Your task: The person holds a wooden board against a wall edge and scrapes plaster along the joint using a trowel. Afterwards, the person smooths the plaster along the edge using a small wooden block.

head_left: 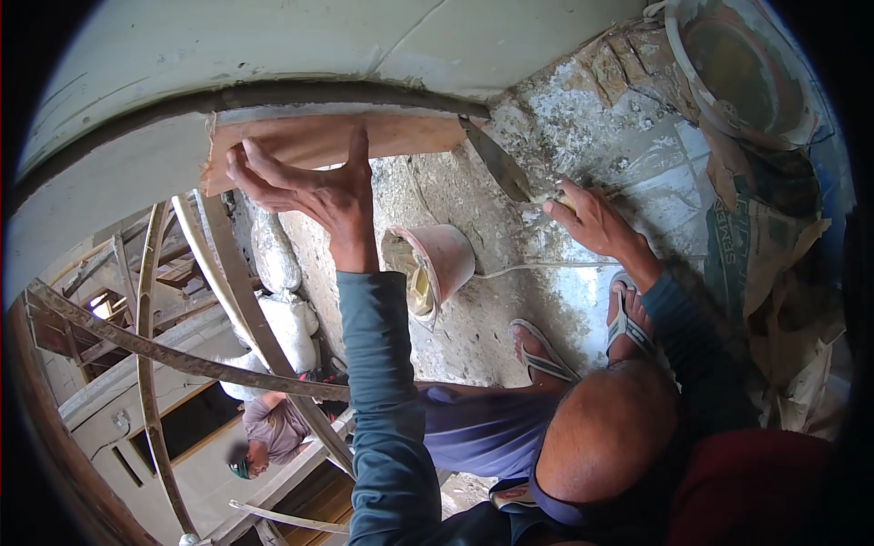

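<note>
My left hand [314, 193] is against a thin reddish-brown wooden board [414, 136], thumb and fingers spread across it, holding it along the edge of the pale wall. A dark grey strip [300, 94] runs just above the board. In my right hand [596, 218] is a pointed trowel [498, 162], gripped by its handle. The trowel's blade slants up to the left, its tip at the board's right end. How much mortar is on the blade I cannot tell.
A small pinkish bucket [451, 259] lies tilted in view below the board. At the upper right stands a large tub [719, 82], with torn paper sacks [774, 246] beside it. Curved wooden poles [237, 264] cross the left. Another person [273, 423] is at the lower left.
</note>
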Demonstrator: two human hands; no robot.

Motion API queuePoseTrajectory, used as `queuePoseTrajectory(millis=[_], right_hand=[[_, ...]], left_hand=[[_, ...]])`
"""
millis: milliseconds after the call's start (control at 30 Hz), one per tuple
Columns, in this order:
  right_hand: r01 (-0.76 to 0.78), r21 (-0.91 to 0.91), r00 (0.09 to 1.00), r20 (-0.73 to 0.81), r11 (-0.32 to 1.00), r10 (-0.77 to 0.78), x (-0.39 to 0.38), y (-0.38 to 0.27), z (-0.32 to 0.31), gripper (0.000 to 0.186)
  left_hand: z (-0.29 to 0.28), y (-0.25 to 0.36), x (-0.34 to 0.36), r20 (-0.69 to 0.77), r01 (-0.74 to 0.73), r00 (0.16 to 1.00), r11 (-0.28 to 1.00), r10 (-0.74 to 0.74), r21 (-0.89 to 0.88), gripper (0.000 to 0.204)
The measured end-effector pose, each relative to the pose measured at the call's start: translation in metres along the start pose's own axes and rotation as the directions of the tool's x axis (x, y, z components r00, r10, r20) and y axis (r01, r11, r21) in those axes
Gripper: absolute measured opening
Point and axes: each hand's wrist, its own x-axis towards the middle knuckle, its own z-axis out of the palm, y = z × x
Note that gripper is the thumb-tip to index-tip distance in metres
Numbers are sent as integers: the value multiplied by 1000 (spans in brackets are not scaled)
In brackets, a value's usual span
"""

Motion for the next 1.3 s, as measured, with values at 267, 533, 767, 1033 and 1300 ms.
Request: queuePoseTrajectory(millis=[267,533,767,1033,1300], right_hand=[[113,167,976,-202,979,-78,-9,-15,5,27],[221,218,911,-394,951,-122,10,-19,56,28],[199,145,868,-485,969,-105,28,-21,96,31],[106,197,939,-343,975,-33,35,-35,139,38],[120,332,944,-331,936,-4,-19,-31,108,32]], left_hand=[[1,-4,-9,4,-14,1000,1000,14,8,122],[8,5,-11,37,60,998,998,-60,-25,114],[14,1,-13,11,40,999,999,-40,9,116],[16,0,-12,1,27,1000,1000,-27,-3,118],[16,-3,-15,14,21,1000,999,-22,25,119]])
